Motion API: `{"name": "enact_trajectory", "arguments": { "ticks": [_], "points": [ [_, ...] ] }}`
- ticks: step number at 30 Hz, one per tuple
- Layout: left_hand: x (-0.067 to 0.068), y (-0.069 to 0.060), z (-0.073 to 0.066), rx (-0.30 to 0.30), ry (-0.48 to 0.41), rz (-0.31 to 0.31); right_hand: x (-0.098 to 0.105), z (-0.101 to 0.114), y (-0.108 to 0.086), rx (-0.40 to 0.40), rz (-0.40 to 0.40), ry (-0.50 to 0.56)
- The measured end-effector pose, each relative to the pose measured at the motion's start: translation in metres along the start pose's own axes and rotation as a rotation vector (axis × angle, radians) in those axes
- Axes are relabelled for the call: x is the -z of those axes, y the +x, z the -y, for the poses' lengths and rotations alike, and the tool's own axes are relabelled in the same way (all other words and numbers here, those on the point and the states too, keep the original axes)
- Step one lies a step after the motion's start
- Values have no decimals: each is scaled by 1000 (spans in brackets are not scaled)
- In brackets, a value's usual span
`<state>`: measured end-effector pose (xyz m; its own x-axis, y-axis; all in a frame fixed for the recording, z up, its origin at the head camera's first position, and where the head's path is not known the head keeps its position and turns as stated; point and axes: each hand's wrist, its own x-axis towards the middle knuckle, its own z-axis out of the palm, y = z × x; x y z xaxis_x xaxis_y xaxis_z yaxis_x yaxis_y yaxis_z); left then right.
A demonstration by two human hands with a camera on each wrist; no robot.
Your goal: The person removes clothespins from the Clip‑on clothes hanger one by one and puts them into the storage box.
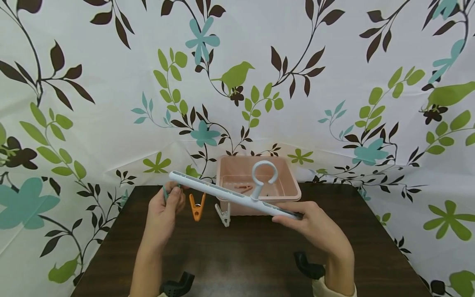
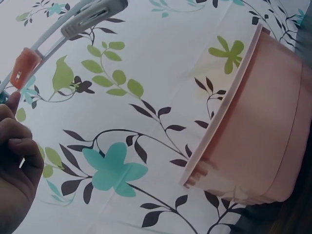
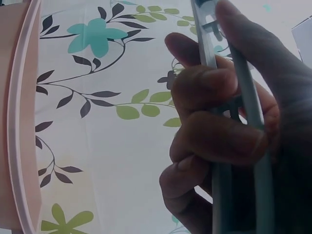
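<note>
Head view: pale blue plastic hanger (image 1: 222, 193) with an open ring hook is held above the dark wood-look surface (image 1: 241, 251), crossing in front of the pink plastic bin (image 1: 237, 165). Right hand (image 1: 317, 225) grips its right end. Left hand (image 1: 163, 212) is at the left end, thumb and fingertips pinching what looks like a teal plastic clip (image 1: 165, 194), mostly hidden. Hands well apart. Orange plastic clip (image 1: 197, 213) and white plastic clip (image 1: 226, 220) hang under the bar, orange nearer the left hand. Small reddish-brown piece (image 1: 243, 188) lies in the bin, probably another clip.

Left wrist view: orange and white clips are both on the bar; only a sliver of teal shows by the fingertip, so can't tell if that one has bitten.

Right wrist view: fingers curled round the hanger's two rails, firm hold. Bin off to the left.

Progress, my read: two clips on, teal one being seated or handled, at least the reddish-brown piece left. Full count in the bin unclear.
</note>
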<state>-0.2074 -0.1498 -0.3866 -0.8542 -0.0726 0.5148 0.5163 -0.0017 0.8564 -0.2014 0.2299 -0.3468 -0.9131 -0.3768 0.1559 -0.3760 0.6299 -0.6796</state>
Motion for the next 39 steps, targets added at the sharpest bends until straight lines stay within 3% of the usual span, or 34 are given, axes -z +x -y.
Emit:
{"name": "enact_trajectory", "arguments": {
  "ticks": [9,19,22,27,29,39],
  "points": [
    [3,0,2,17,108,-13,2,1,-4,-30,29,5],
    [2,-2,8,-38,369,-82,3,1,-3,-20,46,9],
    [1,-1,9,-112,430,-94,3,1,-3,-14,51,11],
    [-1,1,13,-342,597,-125,5,0,-4,-22,57,27],
    [-2,2,15,-406,669,-143,5,0,-4,-30,59,35],
    [-3,5,20,-555,962,-207,6,-1,-4,-35,77,37]
  ]
}}
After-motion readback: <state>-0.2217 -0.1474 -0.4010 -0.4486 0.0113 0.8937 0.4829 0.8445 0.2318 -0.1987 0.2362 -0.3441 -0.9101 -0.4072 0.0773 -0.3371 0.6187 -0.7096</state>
